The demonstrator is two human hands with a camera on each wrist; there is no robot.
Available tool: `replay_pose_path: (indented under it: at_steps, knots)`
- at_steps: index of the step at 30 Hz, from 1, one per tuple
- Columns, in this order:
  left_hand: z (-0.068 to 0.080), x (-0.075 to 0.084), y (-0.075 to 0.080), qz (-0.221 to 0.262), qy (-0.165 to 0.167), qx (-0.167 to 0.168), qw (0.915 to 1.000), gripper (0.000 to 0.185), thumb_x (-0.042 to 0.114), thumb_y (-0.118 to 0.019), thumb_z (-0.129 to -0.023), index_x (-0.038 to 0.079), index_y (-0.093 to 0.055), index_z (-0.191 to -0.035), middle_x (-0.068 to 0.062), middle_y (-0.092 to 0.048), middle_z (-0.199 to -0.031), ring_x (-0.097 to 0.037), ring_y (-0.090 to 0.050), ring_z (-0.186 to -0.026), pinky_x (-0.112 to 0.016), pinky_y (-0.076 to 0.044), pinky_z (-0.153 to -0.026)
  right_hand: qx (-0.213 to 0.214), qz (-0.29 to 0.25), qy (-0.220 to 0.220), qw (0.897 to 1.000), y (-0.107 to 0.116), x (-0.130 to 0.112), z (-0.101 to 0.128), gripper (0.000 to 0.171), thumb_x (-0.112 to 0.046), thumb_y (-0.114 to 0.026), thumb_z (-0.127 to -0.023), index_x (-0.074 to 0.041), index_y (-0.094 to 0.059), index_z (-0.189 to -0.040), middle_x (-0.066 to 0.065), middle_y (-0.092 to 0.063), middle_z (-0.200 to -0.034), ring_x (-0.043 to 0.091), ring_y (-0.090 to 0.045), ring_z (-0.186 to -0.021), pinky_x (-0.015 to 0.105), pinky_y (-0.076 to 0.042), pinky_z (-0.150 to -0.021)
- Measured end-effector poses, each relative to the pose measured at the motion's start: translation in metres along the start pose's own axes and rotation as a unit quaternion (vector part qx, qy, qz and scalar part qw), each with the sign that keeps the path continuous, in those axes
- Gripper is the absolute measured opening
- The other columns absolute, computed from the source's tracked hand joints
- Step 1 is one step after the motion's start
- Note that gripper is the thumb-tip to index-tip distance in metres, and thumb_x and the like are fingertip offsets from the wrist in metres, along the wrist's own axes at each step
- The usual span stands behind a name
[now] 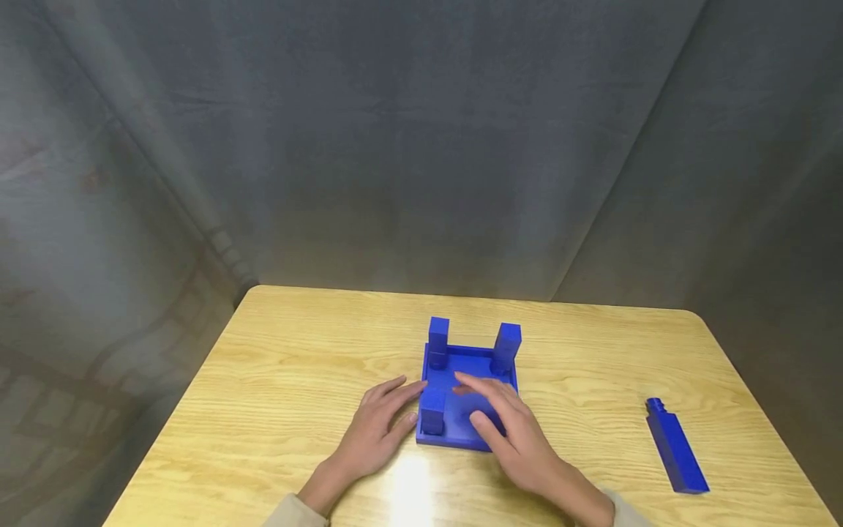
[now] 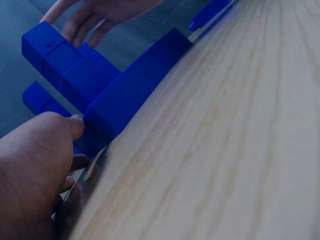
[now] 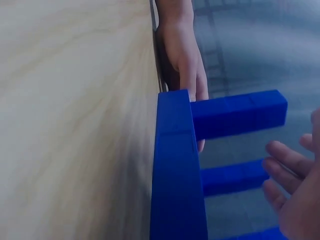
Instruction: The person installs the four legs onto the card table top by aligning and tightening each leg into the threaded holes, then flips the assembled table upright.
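A blue square base [image 1: 454, 380] lies on the wooden table [image 1: 296, 366] with three blue posts standing in its corners: back left [image 1: 437, 340], back right [image 1: 507, 345] and front left [image 1: 432, 410]. My left hand [image 1: 378, 424] lies flat on the table, its fingers straight against the base's left edge [image 2: 135, 90]. My right hand [image 1: 507, 424] is spread over the front right part of the base, fingers straight and holding nothing. The left wrist view shows my left hand [image 2: 35, 165] touching the base wall. In the right wrist view, my right hand's fingers [image 3: 295, 200] hover beside the posts [image 3: 240, 115].
A loose blue post [image 1: 675, 450] with a small peg on its far end lies on the table well to the right, near the table's right edge. A grey cloth backdrop [image 1: 421, 146] hangs behind the table.
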State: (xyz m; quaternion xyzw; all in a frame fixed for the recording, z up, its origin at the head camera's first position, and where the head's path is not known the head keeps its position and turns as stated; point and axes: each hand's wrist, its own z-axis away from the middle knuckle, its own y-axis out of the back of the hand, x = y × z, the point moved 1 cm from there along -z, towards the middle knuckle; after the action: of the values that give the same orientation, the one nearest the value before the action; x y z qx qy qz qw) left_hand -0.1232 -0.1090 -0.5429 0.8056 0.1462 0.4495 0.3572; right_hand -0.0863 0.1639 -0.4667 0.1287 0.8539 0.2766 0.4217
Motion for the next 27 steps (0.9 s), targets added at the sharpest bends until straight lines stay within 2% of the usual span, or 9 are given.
replay_pose_path:
  at_steps: [5, 10, 15, 22, 27]
  knots:
    - [0.000, 0.000, 0.001, 0.001, 0.005, -0.001, 1.0000, 0.050, 0.029, -0.065, -0.111, 0.023, -0.060, -0.161, 0.000, -0.065, -0.159, -0.040, -0.053, -0.151, -0.075, -0.042, -0.117, 0.032, 0.006, -0.001, 0.999, 0.016, 0.004, 0.019, 0.065, 0.012, -0.062, -0.100, -0.015, -0.059, -0.159, 0.000, -0.076, -0.134, 0.018, -0.065, -0.130, 0.025, -0.047, -0.113]
    - [0.001, 0.001, 0.002, 0.009, 0.008, -0.004, 0.9999, 0.050, 0.029, -0.064, -0.111, 0.022, -0.060, -0.161, -0.003, -0.064, -0.159, -0.041, -0.052, -0.151, -0.076, -0.041, -0.118, 0.059, 0.009, 0.001, 0.998, 0.030, 0.007, 0.038, 0.068, 0.020, -0.063, -0.094, -0.008, -0.060, -0.156, 0.002, -0.075, -0.133, 0.014, -0.064, -0.131, 0.018, -0.042, -0.116]
    - [0.000, 0.002, 0.001, 0.006, 0.006, -0.004, 1.0000, 0.051, 0.028, -0.064, -0.111, 0.022, -0.060, -0.161, -0.004, -0.064, -0.159, -0.041, -0.052, -0.151, -0.075, -0.041, -0.118, 0.113, 0.024, -0.007, 0.993, 0.048, 0.006, 0.055, 0.066, 0.024, -0.061, -0.092, -0.001, -0.062, -0.152, 0.004, -0.075, -0.129, 0.006, -0.061, -0.132, 0.016, -0.038, -0.118]
    - [-0.002, 0.003, -0.001, 0.006, -0.002, -0.004, 1.0000, 0.051, 0.029, -0.063, -0.112, 0.024, -0.059, -0.162, -0.003, -0.064, -0.160, -0.040, -0.052, -0.152, -0.075, -0.040, -0.119, 0.192, 0.066, -0.089, 0.975, 0.074, 0.006, 0.086, 0.065, 0.030, -0.066, -0.087, 0.005, -0.065, -0.147, -0.013, -0.073, -0.127, -0.006, -0.058, -0.130, 0.010, -0.037, -0.114]
    - [-0.002, 0.003, -0.002, 0.000, -0.006, -0.008, 0.9999, 0.050, 0.030, -0.062, -0.112, 0.023, -0.059, -0.162, -0.002, -0.064, -0.160, -0.040, -0.052, -0.152, -0.075, -0.040, -0.119, 0.252, 0.076, -0.103, 0.959, 0.088, 0.007, 0.107, 0.064, 0.034, -0.064, -0.084, 0.011, -0.064, -0.144, -0.022, -0.072, -0.124, -0.005, -0.060, -0.128, 0.010, -0.037, -0.111]
